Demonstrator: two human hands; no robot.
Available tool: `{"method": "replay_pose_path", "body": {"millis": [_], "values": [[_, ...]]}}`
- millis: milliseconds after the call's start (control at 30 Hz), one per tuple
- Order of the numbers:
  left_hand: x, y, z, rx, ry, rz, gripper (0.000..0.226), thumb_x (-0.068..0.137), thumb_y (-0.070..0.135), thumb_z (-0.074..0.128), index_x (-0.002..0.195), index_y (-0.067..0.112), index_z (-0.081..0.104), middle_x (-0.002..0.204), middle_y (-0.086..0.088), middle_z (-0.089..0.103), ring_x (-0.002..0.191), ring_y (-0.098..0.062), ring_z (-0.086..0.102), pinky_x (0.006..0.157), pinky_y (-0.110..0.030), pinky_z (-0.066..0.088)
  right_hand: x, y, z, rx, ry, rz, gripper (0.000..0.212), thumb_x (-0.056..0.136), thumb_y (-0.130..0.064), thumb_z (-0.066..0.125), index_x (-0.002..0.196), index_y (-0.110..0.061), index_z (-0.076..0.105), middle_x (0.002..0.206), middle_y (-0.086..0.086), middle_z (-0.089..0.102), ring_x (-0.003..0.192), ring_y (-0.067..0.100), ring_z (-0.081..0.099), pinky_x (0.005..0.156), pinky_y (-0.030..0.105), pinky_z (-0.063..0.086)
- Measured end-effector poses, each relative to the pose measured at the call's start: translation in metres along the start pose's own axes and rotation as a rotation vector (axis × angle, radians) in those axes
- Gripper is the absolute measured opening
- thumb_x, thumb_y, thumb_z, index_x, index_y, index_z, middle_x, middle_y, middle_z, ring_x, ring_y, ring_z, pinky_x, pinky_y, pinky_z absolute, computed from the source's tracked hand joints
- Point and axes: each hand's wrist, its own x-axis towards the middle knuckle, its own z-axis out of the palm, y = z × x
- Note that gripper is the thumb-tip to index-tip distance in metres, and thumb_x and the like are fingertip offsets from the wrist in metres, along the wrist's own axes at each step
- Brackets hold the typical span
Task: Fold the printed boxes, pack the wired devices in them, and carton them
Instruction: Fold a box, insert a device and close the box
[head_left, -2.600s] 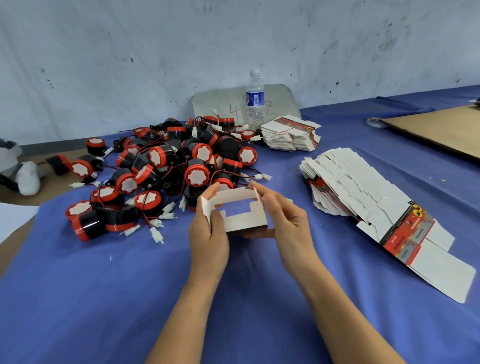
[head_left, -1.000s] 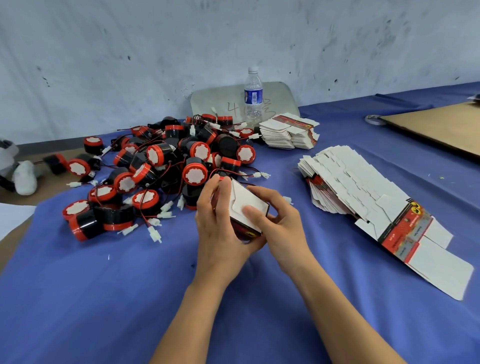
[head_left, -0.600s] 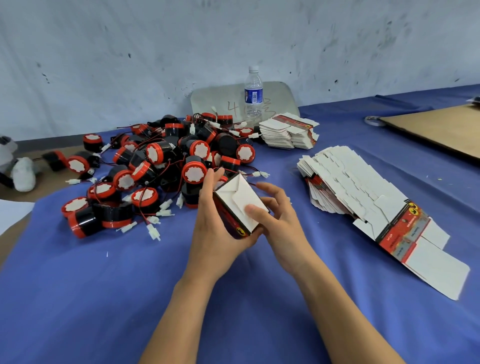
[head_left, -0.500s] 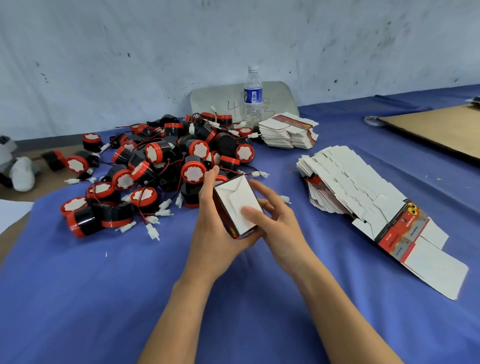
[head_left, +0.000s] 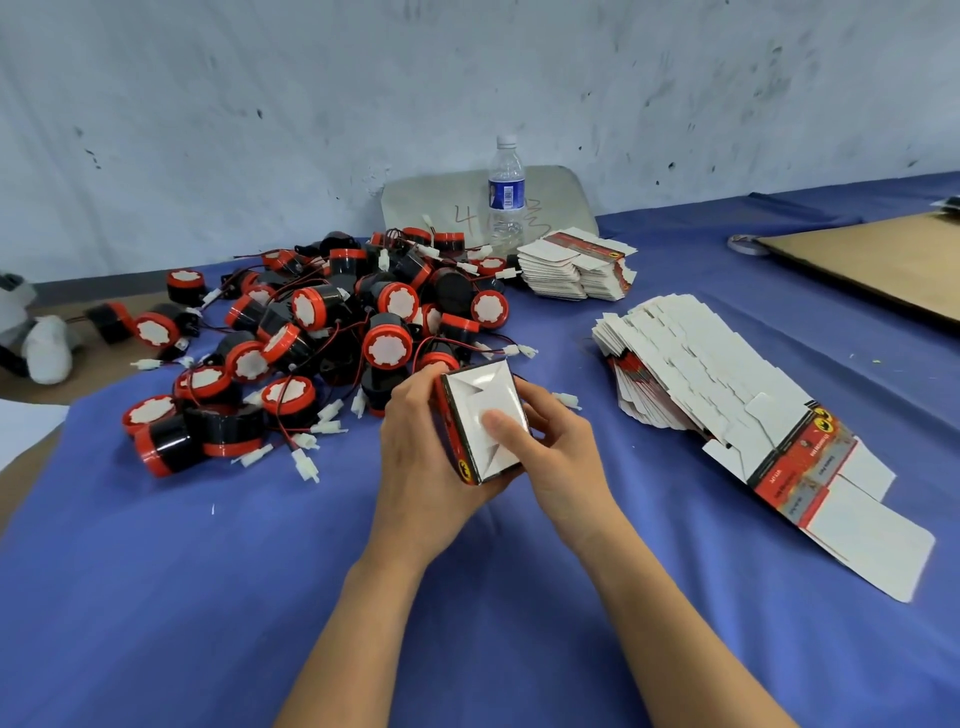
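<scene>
Gripping printed box (head_left: 477, 396), left hand (head_left: 415, 467) wraps its red side; right hand (head_left: 566, 457) clasps it, thumb pressing white flaps; wired devices (head_left: 385, 349) at 10 o'clock.

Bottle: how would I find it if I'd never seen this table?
Look to the wall at the blue table's far edge. The bottle stands upright there, behind the heaped devices. It alone is clear with a blue label.

Device pile (head_left: 332, 332) lies left, flat boxes (head_left: 727, 410) right, bottle (head_left: 506, 189) behind, all on cloth (head_left: 208, 597)
</scene>
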Motion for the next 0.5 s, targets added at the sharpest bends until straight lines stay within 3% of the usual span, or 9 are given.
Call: {"method": "replay_pose_path", "body": {"millis": [200, 500], "values": [[0.001, 0.003, 0.002, 0.09, 0.021, 0.061, 0.1, 0.058, 0.026, 0.091, 0.137, 0.004, 0.035, 0.137, -0.007, 0.043, 0.126, -0.021, 0.04, 0.095, -0.055, 0.045, 0.0, 0.006, 0.002, -0.088, 0.065, -0.1, 0.022, 0.09, -0.012, 0.065, 0.108, -0.025, 0.069, 0.087, -0.018, 0.072, 0.078, -0.003, 0.064, 0.066, 0.012, 0.047], [0.0, 0.0, 0.003, 0.107, 0.046, 0.086, 0.101, 0.055, 0.022, 0.092, 0.136, 0.012, 0.031, 0.135, -0.009, 0.044, 0.123, -0.02, 0.041, 0.095, -0.056, 0.044, -0.002, 0.012, 0.003, -0.207, 0.121, -0.131, 0.034, 0.091, -0.011, 0.063, 0.125, -0.018, 0.065, 0.097, -0.017, 0.072, 0.085, 0.0, 0.066, 0.074, 0.02, 0.053]]}}
